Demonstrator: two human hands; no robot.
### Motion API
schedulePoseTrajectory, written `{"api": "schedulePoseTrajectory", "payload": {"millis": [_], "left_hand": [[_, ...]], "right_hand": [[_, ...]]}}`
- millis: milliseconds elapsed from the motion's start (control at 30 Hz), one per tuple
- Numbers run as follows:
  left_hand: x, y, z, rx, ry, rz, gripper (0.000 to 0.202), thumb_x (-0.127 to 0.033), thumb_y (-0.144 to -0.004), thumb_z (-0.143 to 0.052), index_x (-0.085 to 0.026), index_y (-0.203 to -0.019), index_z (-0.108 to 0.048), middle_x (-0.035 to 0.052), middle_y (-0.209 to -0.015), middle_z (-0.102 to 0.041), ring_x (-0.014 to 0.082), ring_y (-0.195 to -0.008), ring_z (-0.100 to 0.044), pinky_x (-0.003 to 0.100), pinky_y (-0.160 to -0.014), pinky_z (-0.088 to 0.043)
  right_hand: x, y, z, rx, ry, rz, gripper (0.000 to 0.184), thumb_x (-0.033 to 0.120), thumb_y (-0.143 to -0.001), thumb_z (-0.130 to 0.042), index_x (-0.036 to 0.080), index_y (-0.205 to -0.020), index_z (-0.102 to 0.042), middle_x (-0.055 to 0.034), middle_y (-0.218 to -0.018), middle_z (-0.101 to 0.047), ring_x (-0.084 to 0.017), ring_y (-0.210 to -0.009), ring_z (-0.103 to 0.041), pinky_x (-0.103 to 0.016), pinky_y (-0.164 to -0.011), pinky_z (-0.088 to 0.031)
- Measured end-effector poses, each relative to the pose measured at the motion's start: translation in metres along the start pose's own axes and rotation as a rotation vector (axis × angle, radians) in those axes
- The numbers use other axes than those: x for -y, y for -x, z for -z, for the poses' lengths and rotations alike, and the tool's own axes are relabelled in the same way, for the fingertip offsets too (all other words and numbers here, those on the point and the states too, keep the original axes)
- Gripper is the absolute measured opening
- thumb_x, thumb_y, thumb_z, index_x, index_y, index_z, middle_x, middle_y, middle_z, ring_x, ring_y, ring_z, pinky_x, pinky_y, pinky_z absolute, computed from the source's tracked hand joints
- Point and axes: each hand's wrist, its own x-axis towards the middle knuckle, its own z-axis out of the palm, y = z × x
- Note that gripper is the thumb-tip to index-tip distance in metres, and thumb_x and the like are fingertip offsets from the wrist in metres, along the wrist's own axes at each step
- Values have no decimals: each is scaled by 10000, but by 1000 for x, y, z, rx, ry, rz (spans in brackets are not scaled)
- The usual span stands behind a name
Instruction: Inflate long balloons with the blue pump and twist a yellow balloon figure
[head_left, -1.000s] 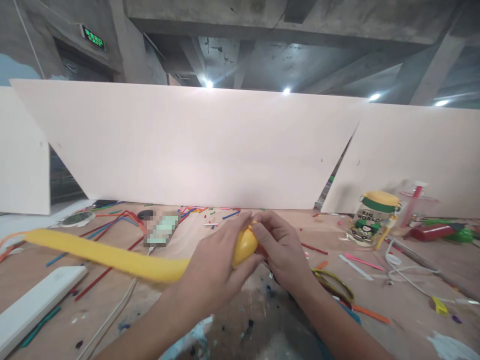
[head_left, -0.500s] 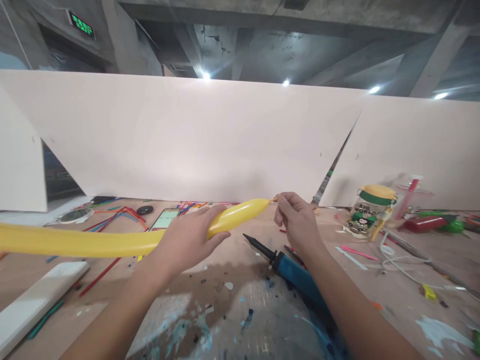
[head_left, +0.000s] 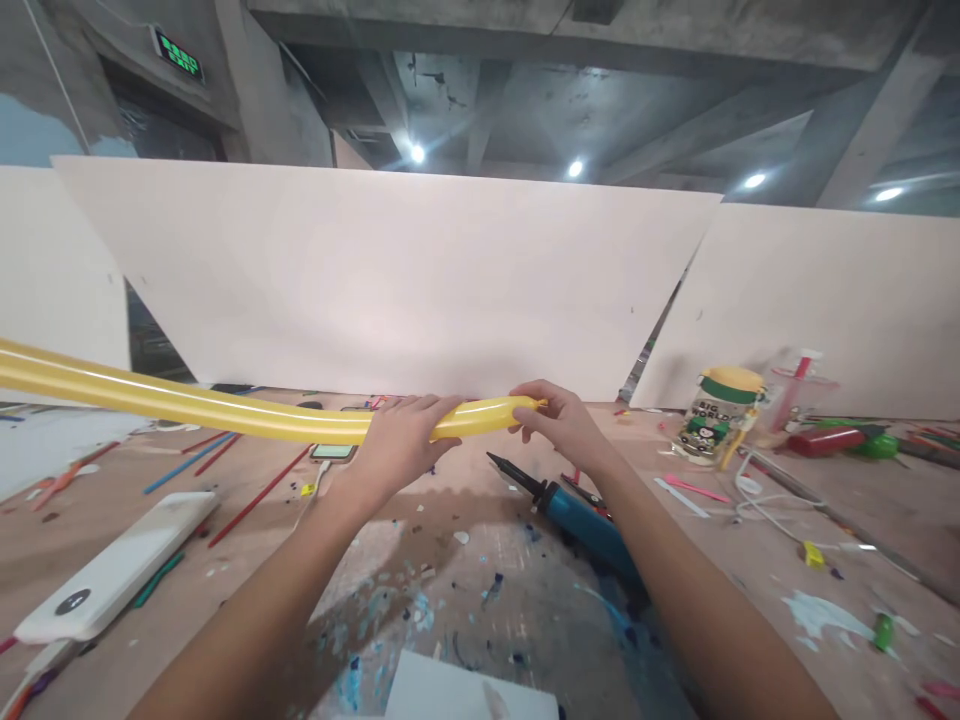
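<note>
A long yellow balloon (head_left: 225, 412) is stretching across the view, its far end passing beyond the left edge and its near end lying between the two hands, above the counter (head_left: 480, 520). The left hand (head_left: 405, 440) is wrapping around the balloon behind this near end, palm over the top and thumb along the near side, a grip that is probably steadying the light, springy tube. The right hand (head_left: 559, 425) is closing with bent fingers about the small tip, apparently controlling it; whether the tip is knotted cannot be told. Both forearms are reaching forward, so the balloon is resting in the hands rather than on the surface. A blue hand pump (head_left: 589, 525) is lying beside the right forearm, nozzle pointing toward the space beneath the balloon, seemingly placed within easy reach. A white power bank (head_left: 120, 570) is lying at left, and a lidded jar (head_left: 716, 420) is standing at right, both well apart from the hands.
</note>
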Motion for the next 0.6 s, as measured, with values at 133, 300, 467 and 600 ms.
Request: {"api": "schedulePoseTrajectory", "payload": {"millis": [133,300,467,600], "left_hand": [[6,2,-1,-263,61,2,436,-253,-796,-580,-254,-1231,-544,92,-1199,-618,286,-1110,-540,457,-957,-366],[-7,8,3,-344,499,-74,150,-244,-806,-557,-233,-894,-678,70,-879,-692,220,-886,-618,369,-850,-448],[-17,-2,-4,1,1315,320,390,-366,-748,-662,-191,-1088,-588,118,-1122,-636,235,-969,-612,342,-779,-496],[-6,-11,-4,-243,1954,613,283,-316,-721,-698,-164,-928,-579,92,-1048,-642,208,-937,-626,346,-818,-503]], "right_hand": [[-17,-8,16,-243,-235,-2,331,333,-684,-747,151,-936,-634,9,-707,-611,-99,-517,-572,-233,-491,-449],[-26,-11,22,-280,-373,-15,352,396,-680,-722,201,-952,-614,33,-740,-589,-60,-494,-509,-213,-484,-421],[-9,-2,1,-118,-371,-62,331,365,-681,-735,204,-955,-644,27,-720,-599,-66,-499,-489,-215,-477,-375],[6,9,-16,67,-203,-82,302,307,-683,-744,158,-941,-689,-30,-840,-651,-59,-524,-485,-217,-486,-371]]}}
